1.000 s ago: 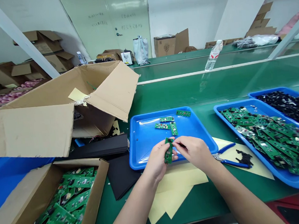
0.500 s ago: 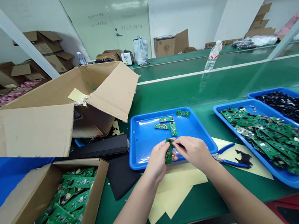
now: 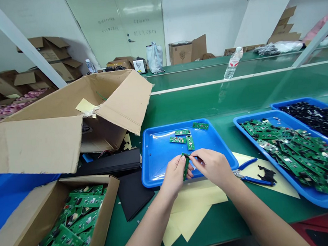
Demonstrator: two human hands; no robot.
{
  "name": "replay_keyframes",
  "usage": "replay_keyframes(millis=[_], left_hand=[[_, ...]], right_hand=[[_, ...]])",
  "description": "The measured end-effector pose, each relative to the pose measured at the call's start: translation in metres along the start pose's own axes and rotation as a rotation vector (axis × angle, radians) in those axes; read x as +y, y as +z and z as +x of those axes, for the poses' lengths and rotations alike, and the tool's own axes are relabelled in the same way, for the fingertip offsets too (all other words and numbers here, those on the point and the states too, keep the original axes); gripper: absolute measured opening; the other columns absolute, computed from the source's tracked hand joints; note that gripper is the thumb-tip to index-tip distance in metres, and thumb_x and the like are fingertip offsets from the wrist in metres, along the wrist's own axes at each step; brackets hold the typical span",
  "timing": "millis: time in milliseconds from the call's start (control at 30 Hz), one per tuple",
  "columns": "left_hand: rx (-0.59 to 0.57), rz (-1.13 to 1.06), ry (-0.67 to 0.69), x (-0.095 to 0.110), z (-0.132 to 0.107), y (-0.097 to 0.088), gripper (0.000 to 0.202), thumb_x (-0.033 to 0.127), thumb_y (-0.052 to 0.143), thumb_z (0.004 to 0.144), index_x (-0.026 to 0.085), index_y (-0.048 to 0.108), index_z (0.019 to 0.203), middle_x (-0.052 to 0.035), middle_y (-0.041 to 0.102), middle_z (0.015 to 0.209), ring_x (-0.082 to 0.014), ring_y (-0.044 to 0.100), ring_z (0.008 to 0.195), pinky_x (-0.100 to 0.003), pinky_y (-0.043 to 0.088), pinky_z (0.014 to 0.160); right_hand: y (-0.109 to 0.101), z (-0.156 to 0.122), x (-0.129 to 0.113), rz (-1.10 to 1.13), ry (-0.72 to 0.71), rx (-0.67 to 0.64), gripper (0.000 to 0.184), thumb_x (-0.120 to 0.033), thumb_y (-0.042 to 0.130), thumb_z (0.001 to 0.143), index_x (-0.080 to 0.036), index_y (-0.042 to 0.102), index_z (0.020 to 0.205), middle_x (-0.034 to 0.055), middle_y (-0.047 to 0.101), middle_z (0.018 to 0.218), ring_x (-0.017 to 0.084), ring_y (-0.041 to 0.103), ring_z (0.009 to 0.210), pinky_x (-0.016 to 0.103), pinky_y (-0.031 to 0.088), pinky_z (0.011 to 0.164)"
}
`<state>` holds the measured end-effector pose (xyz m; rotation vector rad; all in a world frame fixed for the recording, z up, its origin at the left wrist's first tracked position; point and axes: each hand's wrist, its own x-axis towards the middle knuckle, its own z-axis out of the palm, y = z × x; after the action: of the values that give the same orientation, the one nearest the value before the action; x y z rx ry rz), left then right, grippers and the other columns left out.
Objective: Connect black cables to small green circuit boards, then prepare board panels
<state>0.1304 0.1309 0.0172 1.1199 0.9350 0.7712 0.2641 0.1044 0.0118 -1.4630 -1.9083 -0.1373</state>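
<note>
Lower left: 1 carton (image 3: pixel 109 200) of piled boards (image 3: pixel 67 236). Lower centre: the left hand (image 3: pixel 171 174) grips 1 circuit board (image 3: pixel 186 165), tilted more edge-on than 0.5 s ago, so handling continues; the right hand (image 3: pixel 214 165) pinches at its top, contents hidden. Centre: 1 tray (image 3: pixel 155 153), 4 loose boards (image 3: pixel 190 143). Right: 1 pliers (image 3: pixel 258 181), 2 filled trays (image 3: pixel 316 200).

Green circuit board (image 3: pixel 186 168), blue tray (image 3: pixel 154 155)
</note>
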Motion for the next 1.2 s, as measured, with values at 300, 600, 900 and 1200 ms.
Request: replay_keyframes(millis=[300,600,900,1200], left_hand=[[-0.018,0.035,0.013,0.000,0.001,-0.001,0.026,0.037,0.045,0.078,0.015,0.049,0.064,0.0024,0.050,0.055,-0.0072,0.047,0.044,-0.020,0.038,0.046],[-0.036,0.113,0.063,0.002,0.000,-0.002,0.027,0.040,0.042,0.080,0.015,0.051,0.072,0.0033,0.049,0.055,-0.0070,0.045,0.043,-0.019,0.035,0.044],[-0.098,0.300,0.145,0.000,0.000,-0.003,0.034,0.042,0.038,0.083,0.017,0.045,0.060,0.0031,0.047,0.053,-0.0080,0.044,0.044,-0.021,0.035,0.047],[0.011,0.190,0.271,0.016,-0.012,-0.003,0.036,0.040,0.035,0.086,0.014,0.059,0.085,-0.0011,0.051,0.068,-0.0116,0.050,0.059,-0.024,0.041,0.058]], right_hand=[[-0.001,0.001,0.001,0.060,0.011,-0.003,0.017,-0.022,0.046,0.085,-0.016,0.061,0.082,0.0024,0.066,0.072,0.013,0.059,0.061,0.024,0.042,0.058],[0.000,0.000,0.001,0.056,0.013,0.008,0.020,-0.020,0.043,0.087,-0.017,0.062,0.089,0.0046,0.065,0.076,0.016,0.061,0.068,0.026,0.045,0.063],[0.001,0.000,0.000,0.087,-0.079,-0.015,0.041,-0.011,0.035,0.085,-0.020,0.048,0.122,0.0124,0.055,0.109,0.022,0.053,0.103,0.036,0.047,0.084],[-0.016,0.003,0.002,0.046,-0.084,0.539,0.045,-0.007,0.048,0.077,-0.021,0.047,0.119,0.0137,0.044,0.124,0.030,0.044,0.115,0.058,0.031,0.096]])
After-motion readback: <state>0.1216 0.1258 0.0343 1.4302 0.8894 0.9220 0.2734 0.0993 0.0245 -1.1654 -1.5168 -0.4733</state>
